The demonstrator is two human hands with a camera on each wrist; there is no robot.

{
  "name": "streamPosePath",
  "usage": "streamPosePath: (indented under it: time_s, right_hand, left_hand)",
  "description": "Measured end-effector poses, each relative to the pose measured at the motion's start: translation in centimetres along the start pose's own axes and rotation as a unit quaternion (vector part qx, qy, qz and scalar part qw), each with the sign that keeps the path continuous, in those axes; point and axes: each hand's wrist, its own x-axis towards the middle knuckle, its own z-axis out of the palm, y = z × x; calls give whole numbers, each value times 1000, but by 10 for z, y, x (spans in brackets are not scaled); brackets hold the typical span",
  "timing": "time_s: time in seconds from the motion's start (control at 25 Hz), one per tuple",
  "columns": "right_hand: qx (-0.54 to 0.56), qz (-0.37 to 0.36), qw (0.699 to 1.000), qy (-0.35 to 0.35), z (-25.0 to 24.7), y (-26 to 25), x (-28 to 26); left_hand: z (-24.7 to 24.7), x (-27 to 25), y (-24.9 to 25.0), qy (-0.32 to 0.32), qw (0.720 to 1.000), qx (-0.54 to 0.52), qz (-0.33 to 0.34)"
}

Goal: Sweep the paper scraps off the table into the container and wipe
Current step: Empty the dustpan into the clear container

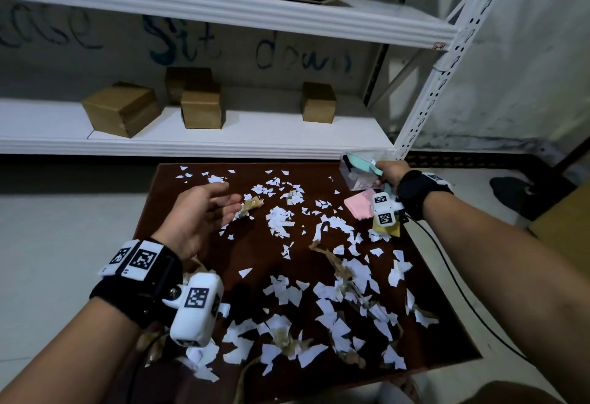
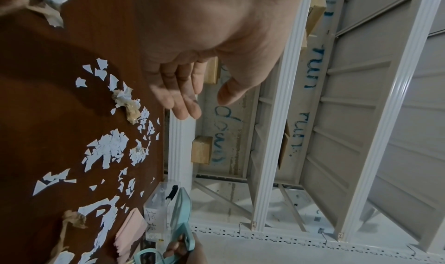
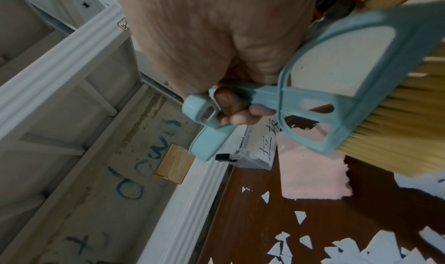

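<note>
The left hand [image 1: 198,215] hovers over the left side of the table [image 1: 255,260], palm turned inward, fingers [image 2: 179,96] straight and loosely together, thumb apart, holding nothing. The right hand [image 1: 391,173] is at the far right corner, its fingers [image 3: 237,113] curled round the handle of a light-blue brush [image 3: 337,89] with pale yellow bristles; a second light-blue handle, which looks like a matching dustpan's, sits in the same grip, though the pan itself cannot be made out.

Nearest the person, the dark brown table is thick with paper scraps [image 1: 338,304], white torn pieces mixed with crumpled brown strips [image 1: 287,339], densest along the near and right parts. Toward the middle lies a tighter white heap [image 1: 279,221], and just beside the left fingertips a small tan crumpled piece [image 1: 250,205]. Smaller white bits thin out toward the far edge.

At the far right corner a pink cloth [image 1: 359,204] lies flat on the table, under the right wrist. Just beyond it stands the container [image 2: 160,211], a clear plastic box with handwriting on its side and a black clasp, at the table's corner.

Behind the table runs a white metal shelf [image 1: 191,145] carrying 4 cardboard boxes [image 1: 123,108], with blue writing on the wall behind.
</note>
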Motion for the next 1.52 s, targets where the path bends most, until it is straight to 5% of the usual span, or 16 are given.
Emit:
streamPosePath:
  time_s: [0.96, 1.2, 1.52]
  right_hand:
    - [11, 25, 999, 27, 5, 9, -26]
    - [9, -49, 998, 48, 20, 19, -82]
    - [75, -164, 979, -93, 72, 2, -208]
  left_hand:
    - [7, 3, 0, 1, 1000, 11, -2]
    - [14, -2, -6, -27, 999, 37, 11]
    - [32, -13, -20, -116, 981, 149, 43]
